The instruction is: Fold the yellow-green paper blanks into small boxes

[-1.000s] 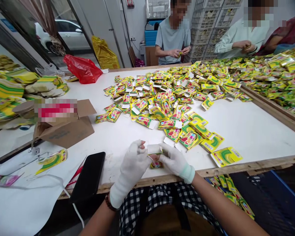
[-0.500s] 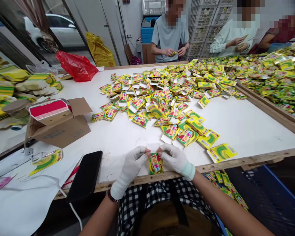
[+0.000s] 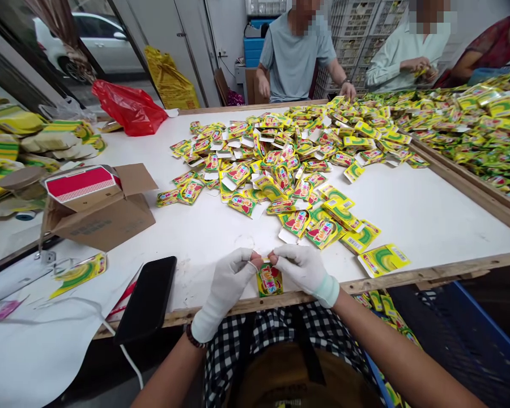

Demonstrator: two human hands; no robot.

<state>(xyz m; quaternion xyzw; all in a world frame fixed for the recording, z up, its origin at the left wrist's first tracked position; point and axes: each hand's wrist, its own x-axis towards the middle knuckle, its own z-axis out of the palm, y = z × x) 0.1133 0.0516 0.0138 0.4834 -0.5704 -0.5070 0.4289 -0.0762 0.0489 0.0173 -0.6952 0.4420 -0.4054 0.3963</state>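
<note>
Foil sachet [image 3: 269, 281] | left hand [image 3: 229, 286], right hand [image 3: 300, 273], both gloved | fingers [image 3: 255, 258] pinched shut on its top edge

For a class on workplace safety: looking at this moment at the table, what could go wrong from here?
The packet between the gloved left hand and gloved right hand sits at the table's wooden edge, so it could slip off toward the person's lap. The black phone lies by the left hand at that edge, so an elbow might knock it down.
</note>
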